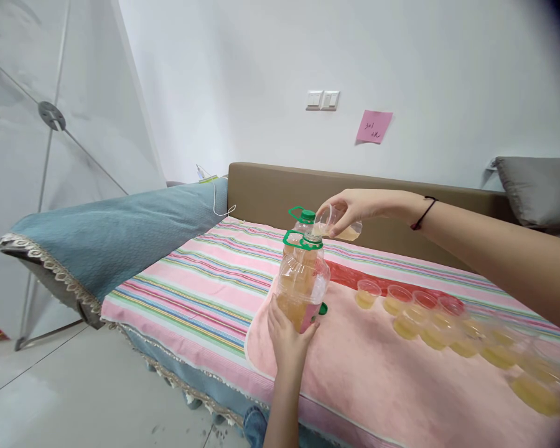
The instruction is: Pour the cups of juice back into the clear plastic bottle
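Observation:
My left hand (pixel 287 333) is wrapped round the lower part of a large clear plastic jug (pixel 298 286) that holds amber liquid and has a green handle ring at its uncapped neck. In my right hand (pixel 348 208) a clear plastic cup (pixel 326 218) is tipped over the jug's mouth, its rim at the opening. Pale liquid shows in the tilted cup. Behind stands a second jug with a green cap (pixel 308 216), mostly hidden by the first. A loose green cap (pixel 323 308) lies beside the front jug, partly covered.
Several clear cups of yellowish liquid (pixel 407 323) stand in rows on a pink mat (pixel 354 367) at the right, near a red strip (pixel 350 277). The striped cover (pixel 205 280) spreads left to a blue-draped armrest (pixel 121 218). A brown backrest (pixel 266 190) runs behind.

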{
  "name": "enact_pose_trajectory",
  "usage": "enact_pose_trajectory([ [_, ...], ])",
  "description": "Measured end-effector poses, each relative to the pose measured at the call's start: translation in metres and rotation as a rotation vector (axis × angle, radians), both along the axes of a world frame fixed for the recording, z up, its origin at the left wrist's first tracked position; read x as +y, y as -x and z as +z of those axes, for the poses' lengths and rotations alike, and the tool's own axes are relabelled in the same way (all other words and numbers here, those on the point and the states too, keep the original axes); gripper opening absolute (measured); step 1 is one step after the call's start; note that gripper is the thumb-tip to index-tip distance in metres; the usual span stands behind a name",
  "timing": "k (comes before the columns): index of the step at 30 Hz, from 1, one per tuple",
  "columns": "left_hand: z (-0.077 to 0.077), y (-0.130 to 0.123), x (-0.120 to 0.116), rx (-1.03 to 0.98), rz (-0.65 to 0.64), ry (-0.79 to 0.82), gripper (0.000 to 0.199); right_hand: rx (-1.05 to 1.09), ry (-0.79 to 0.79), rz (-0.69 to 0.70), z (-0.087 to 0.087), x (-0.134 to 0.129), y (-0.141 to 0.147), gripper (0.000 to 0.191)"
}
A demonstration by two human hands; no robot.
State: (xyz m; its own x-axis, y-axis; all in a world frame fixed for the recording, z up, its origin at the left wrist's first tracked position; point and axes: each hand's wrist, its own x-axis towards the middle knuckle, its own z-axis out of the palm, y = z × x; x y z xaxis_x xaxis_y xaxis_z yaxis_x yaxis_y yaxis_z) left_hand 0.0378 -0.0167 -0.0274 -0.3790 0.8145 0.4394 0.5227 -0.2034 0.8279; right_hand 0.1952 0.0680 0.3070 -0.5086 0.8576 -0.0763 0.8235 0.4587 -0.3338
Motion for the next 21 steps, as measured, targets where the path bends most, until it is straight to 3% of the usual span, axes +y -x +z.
enact_pose_trajectory([
  [15,0.0,0.0,0.0,-0.009,-0.004,0.012,0.113,-0.122,-0.046,0.023,0.008,0.004,0.013,0.052],
  [21,0.0,0.001,0.0,-0.019,-0.008,-0.004,0.114,-0.182,-0.104,0.085,0.013,0.002,0.022,0.058],
])
